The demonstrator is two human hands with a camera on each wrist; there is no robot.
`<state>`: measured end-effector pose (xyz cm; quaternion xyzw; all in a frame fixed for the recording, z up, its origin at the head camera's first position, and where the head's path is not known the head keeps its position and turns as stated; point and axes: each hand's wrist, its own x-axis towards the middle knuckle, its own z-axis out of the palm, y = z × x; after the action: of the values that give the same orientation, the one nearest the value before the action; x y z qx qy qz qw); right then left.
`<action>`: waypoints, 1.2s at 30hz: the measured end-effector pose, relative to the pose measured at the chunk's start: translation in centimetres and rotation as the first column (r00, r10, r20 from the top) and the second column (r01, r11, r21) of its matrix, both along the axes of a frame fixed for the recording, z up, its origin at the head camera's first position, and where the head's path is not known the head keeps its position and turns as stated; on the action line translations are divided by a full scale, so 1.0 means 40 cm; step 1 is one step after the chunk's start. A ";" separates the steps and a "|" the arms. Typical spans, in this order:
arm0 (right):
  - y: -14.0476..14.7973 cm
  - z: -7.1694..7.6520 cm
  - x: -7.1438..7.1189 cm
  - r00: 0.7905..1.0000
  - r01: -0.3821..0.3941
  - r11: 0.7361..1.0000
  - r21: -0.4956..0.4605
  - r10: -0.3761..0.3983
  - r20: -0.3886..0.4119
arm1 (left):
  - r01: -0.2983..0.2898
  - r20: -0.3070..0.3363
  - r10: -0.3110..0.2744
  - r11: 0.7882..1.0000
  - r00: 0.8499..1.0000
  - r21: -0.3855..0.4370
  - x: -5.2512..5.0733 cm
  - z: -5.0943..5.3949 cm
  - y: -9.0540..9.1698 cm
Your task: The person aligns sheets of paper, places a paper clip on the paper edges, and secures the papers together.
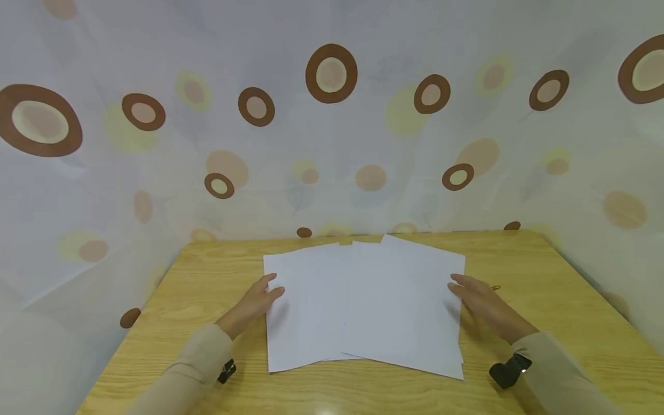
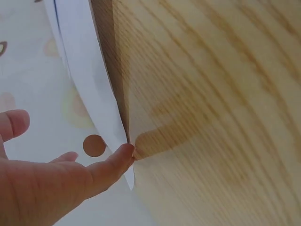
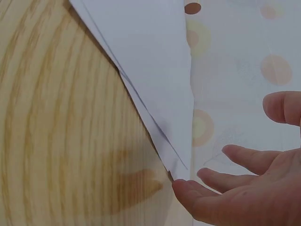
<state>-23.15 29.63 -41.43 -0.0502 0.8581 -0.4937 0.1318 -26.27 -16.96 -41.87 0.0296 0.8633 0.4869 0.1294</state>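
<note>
Several white sheets of paper (image 1: 399, 305) lie overlapping and fanned out on the wooden table. At their left edge is the left hand (image 1: 254, 302), fingers relaxed; in the left wrist view a fingertip of this hand (image 2: 66, 181) meets the paper's edge (image 2: 89, 70). The right hand (image 1: 479, 300) is at the right edge, thumb and fingers apart. In the right wrist view, one fingertip of that hand (image 3: 249, 188) is at the corner of the sheets (image 3: 146, 61). Neither hand grips the paper.
The wooden table (image 1: 207, 276) extends on both sides of the sheets. A patterned curtain (image 1: 332, 144) with brown rings stands behind and beside it. A small brown object (image 1: 495, 287) shows just behind the right hand. Dark straps are at both wrists.
</note>
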 end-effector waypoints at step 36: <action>-0.022 0.002 0.016 0.985 -0.106 0.978 -0.179 0.128 0.116 | 0.029 0.051 -0.030 0.999 0.998 0.028 0.084 0.017 0.041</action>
<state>-22.53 28.77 -41.35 -0.0804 0.7977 -0.5595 0.2103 -22.90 -15.33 -41.20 0.0313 0.8525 0.4972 0.1584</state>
